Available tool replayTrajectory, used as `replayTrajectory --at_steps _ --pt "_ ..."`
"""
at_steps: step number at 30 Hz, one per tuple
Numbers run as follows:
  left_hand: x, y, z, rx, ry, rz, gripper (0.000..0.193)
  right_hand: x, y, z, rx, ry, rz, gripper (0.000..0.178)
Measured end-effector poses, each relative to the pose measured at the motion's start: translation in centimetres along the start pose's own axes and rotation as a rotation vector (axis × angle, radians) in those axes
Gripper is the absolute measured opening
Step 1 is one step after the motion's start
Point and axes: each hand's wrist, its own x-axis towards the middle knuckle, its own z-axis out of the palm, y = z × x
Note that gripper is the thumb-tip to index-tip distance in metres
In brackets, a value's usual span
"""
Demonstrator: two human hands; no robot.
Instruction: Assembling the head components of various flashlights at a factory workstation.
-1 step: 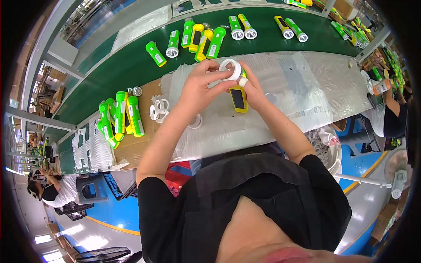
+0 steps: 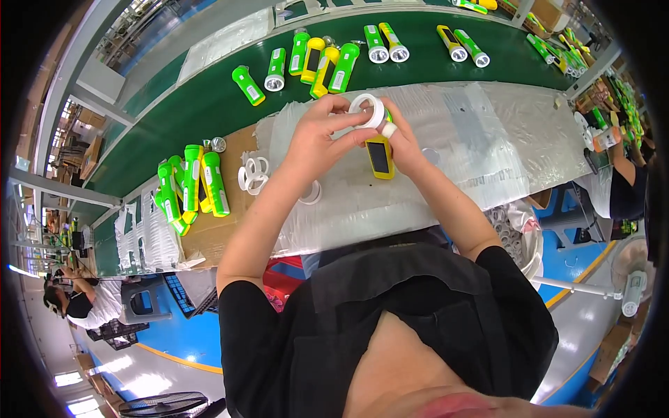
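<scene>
My left hand (image 2: 322,132) pinches a white plastic ring (image 2: 378,113) between thumb and fingers, with fingertips reaching into its opening. Just beneath the ring, my right hand (image 2: 403,143) grips a yellow and green flashlight (image 2: 380,159). A dark rectangular panel on its body faces up, and its far end is hidden behind the ring and fingers. Something white is wrapped round my right thumb (image 2: 389,129). Whether ring and flashlight touch cannot be made out. Several more white rings (image 2: 242,179) lie left of my left forearm, and another white ring (image 2: 318,193) sits beside it.
Green and yellow flashlights (image 2: 191,177) are piled on cardboard at left. More flashlights (image 2: 341,67) lie along the green belt (image 2: 425,66) beyond the plastic-covered worktop (image 2: 481,153). A bag of rings (image 2: 533,240) hangs at the near right edge. Co-workers sit at both sides.
</scene>
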Motion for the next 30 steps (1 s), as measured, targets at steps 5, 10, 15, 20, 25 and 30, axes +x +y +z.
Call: replayTrajectory --at_steps 5,10,15,20,25,30 --pt "0.1 0.9 -0.4 -0.045 -0.057 -0.056 0.027 -0.3 0.2 -0.4 0.075 0.022 0.034 0.049" --pt "0.5 1.8 -0.6 0.026 -0.145 -0.074 0.029 0.1 -2.4 -2.8 -0.458 -0.070 -0.252 0.050" --pt "1.2 2.0 1.1 -0.003 -0.167 -0.009 0.037 1.7 -8.2 -5.4 -0.920 -0.213 -0.301 0.041" --pt "2.3 2.2 4.5 -0.133 -0.151 -0.079 0.040 4.2 -13.6 -5.0 -1.253 -0.642 -0.139 0.043" --pt "1.3 1.6 5.5 -0.118 0.036 0.008 0.036 6.4 -11.6 -5.2 -1.152 -0.847 -0.093 0.030" --pt "0.5 1.8 6.0 -0.095 -0.014 -0.064 0.038 5.1 -12.1 -4.3 -1.318 -0.738 0.034 0.047"
